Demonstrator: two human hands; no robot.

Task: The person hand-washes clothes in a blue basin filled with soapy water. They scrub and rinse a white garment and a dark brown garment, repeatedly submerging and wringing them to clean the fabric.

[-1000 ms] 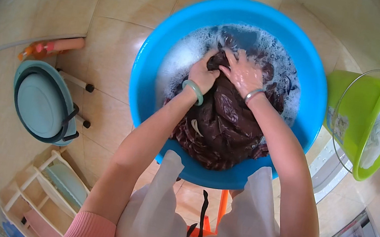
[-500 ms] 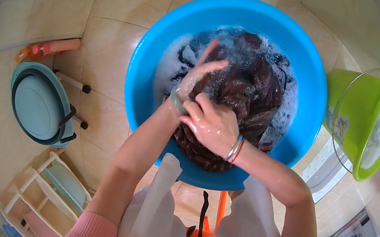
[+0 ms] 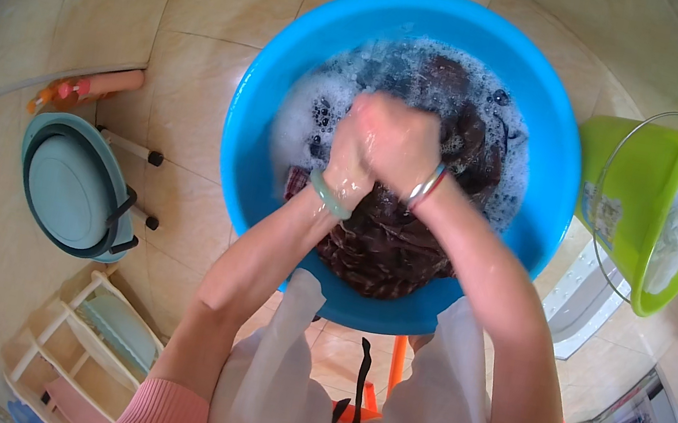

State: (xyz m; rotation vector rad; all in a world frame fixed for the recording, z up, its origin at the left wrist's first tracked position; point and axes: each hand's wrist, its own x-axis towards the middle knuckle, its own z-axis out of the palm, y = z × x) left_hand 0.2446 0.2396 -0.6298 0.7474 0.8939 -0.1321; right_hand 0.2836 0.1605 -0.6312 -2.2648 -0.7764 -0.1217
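Observation:
My left hand [image 3: 350, 146], a pale green bangle on its wrist, is pressed against my right hand [image 3: 404, 149] over the middle of a big blue basin [image 3: 257, 189]. The right hand, blurred by motion, curls over the left hand's fingers and hides them. It wears a silver bangle and a red band. Below both hands lies a wet dark brown garment [image 3: 385, 259], bunched in sudsy water [image 3: 295, 128]. A bit of checked cloth [image 3: 296, 183] pokes out at the left of the garment.
A lime green bucket [image 3: 625, 161] with a wire handle and white contents stands right of the basin. Leftward are stacked pale blue folding basins [image 3: 69, 189], orange-capped bottles [image 3: 100, 85] and a white rack [image 3: 78, 347]. A white tray [image 3: 579, 305] lies under the bucket.
My right hand has moved from my left wrist up over the left fingers, which were spread before. More foam and the checked cloth now show at the left.

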